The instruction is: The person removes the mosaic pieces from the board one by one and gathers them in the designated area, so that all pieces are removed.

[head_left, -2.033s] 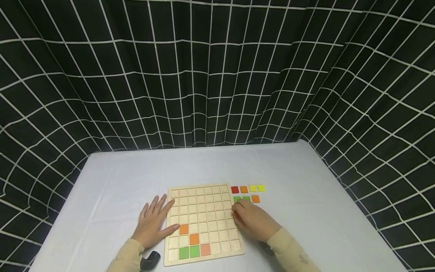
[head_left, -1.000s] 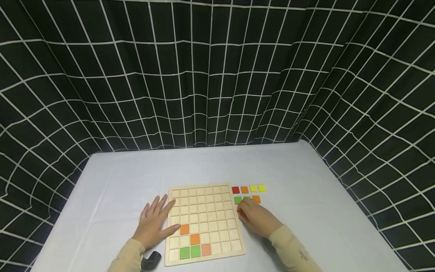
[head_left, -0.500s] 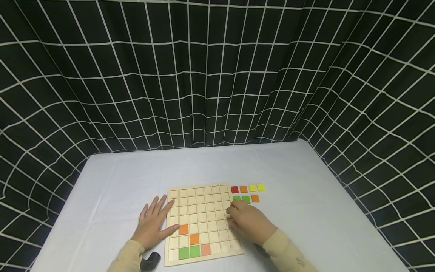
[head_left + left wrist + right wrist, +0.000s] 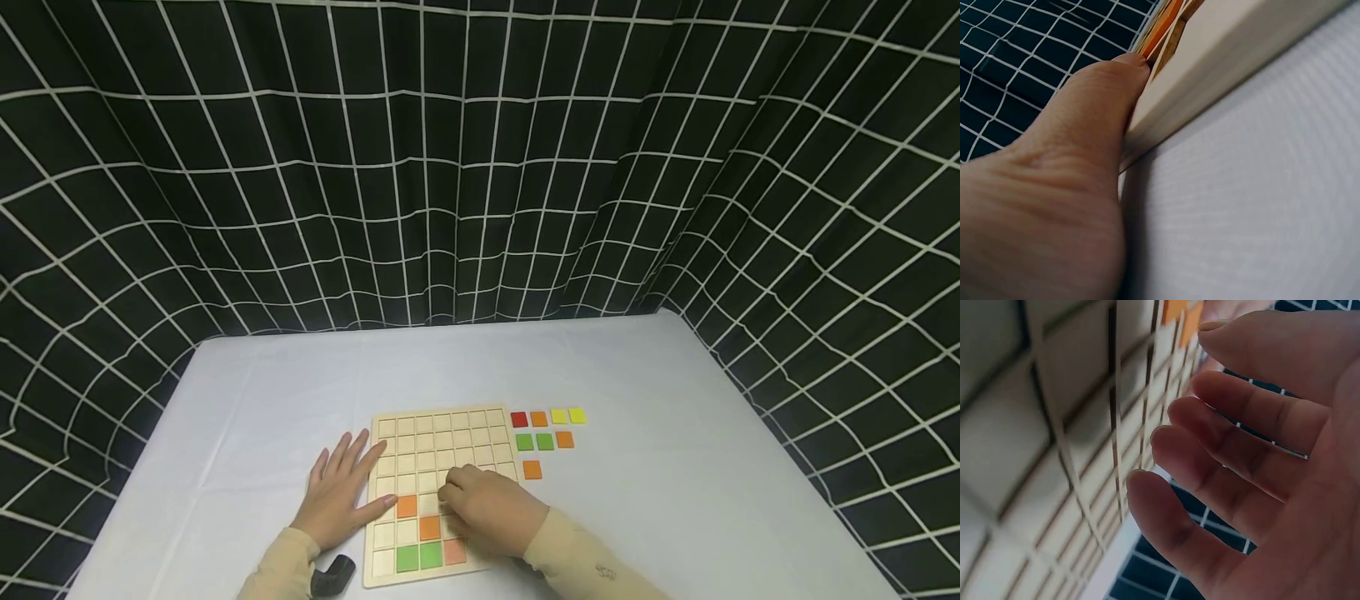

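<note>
A pale wooden grid board [image 4: 443,437] lies on the white tabletop. My left hand [image 4: 333,500] rests spread along its left edge, thumb tip beside an orange tile [image 4: 407,506]. In the left wrist view the thumb [image 4: 1100,94] lies against the board's rim. Over the middle of the board is my right hand [image 4: 491,508], its fingers [image 4: 1172,450] loosely bent, thumb apart, nothing visible between them. A second orange tile [image 4: 429,527], two green ones [image 4: 407,557] and a salmon one [image 4: 454,551] sit in lower cells.
Right of the board lie loose tiles in rows: a red tile [image 4: 519,419], orange ones [image 4: 532,470], yellow ones [image 4: 558,416] and green ones [image 4: 524,442]. A black curved object [image 4: 332,577] is by the left wrist. A black checked curtain [image 4: 450,167] stands behind the table.
My right hand has moved left from the loose tiles to over the board. The orange tile that was at its fingertips now lies in full view on the table. The left hand stays put.
</note>
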{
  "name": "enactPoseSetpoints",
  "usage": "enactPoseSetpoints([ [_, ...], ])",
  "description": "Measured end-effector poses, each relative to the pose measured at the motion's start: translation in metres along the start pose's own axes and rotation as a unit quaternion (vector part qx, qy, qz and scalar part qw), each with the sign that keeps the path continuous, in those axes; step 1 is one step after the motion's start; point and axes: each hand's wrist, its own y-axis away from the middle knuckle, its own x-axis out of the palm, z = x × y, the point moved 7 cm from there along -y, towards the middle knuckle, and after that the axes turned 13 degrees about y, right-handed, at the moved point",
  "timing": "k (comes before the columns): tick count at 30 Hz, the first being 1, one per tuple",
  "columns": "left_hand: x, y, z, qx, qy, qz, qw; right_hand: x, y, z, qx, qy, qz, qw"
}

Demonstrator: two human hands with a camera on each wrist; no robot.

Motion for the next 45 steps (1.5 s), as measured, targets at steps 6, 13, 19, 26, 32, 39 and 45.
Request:
enactPoseSetpoints([
  [6, 0.005, -0.002, 0.006, -0.005, -0.002, 0.008, 0.9999, 0.008, -0.005, 0.016, -0.016, 0.000, 0.006, 0.9999],
  [13, 0.003, -0.001, 0.005, 0.009, -0.004, -0.006, 0.9999, 0.011, -0.008, 0.020, -0.014, -0.003, 0.016, 0.9998],
  [19, 0.003, -0.001, 0.005, 0.011, 0.001, -0.009, 0.9999, 0.014, -0.011, 0.025, -0.037, -0.014, 0.029, 0.9988],
  [26, 0.006, -0.001, 0.011, 0.000, -0.010, 0.001, 1.0000, 0.013, -0.012, 0.029, -0.076, -0.037, 0.040, 0.9956],
  [32, 0.007, -0.002, 0.013, -0.001, -0.011, 0.003, 0.9999, 0.012, -0.010, 0.028, -0.086, -0.061, 0.047, 0.9933],
  [39, 0.007, -0.002, 0.010, -0.004, -0.008, 0.002, 1.0000, 0.014, -0.010, 0.028, -0.095, -0.067, 0.042, 0.9923],
  [45, 0.005, -0.002, 0.007, -0.005, -0.006, 0.002, 1.0000, 0.011, -0.007, 0.028, -0.107, -0.064, 0.032, 0.9917],
])
